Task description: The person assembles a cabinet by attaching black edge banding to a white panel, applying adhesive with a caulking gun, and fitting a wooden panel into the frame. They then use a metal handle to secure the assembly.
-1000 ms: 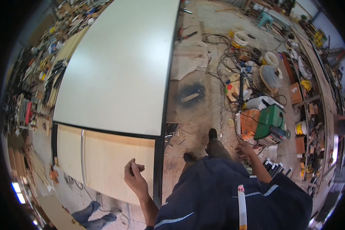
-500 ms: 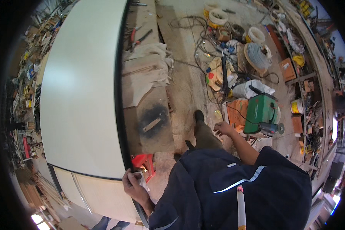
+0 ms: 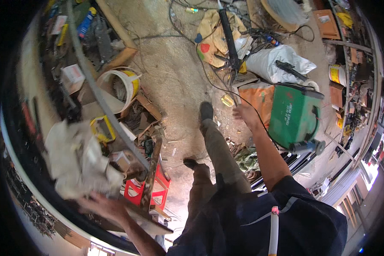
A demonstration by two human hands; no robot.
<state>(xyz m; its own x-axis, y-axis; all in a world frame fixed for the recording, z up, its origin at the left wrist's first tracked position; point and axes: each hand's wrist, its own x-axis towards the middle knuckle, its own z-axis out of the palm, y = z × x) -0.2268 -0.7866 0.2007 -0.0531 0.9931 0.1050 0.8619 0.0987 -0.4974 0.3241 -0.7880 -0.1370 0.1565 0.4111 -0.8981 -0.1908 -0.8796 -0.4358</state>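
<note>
Lying crumpled — pale cloth [image 3: 79, 158], beyond left fingers [image 3: 88, 204]

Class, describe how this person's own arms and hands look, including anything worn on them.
The left hand and right hand wear no gloves. Both forearms are bare. The right sleeve is dark navy, ending near the elbow.

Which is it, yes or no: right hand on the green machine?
No, the right hand shows left of the green machine, with orange material between them.
</note>
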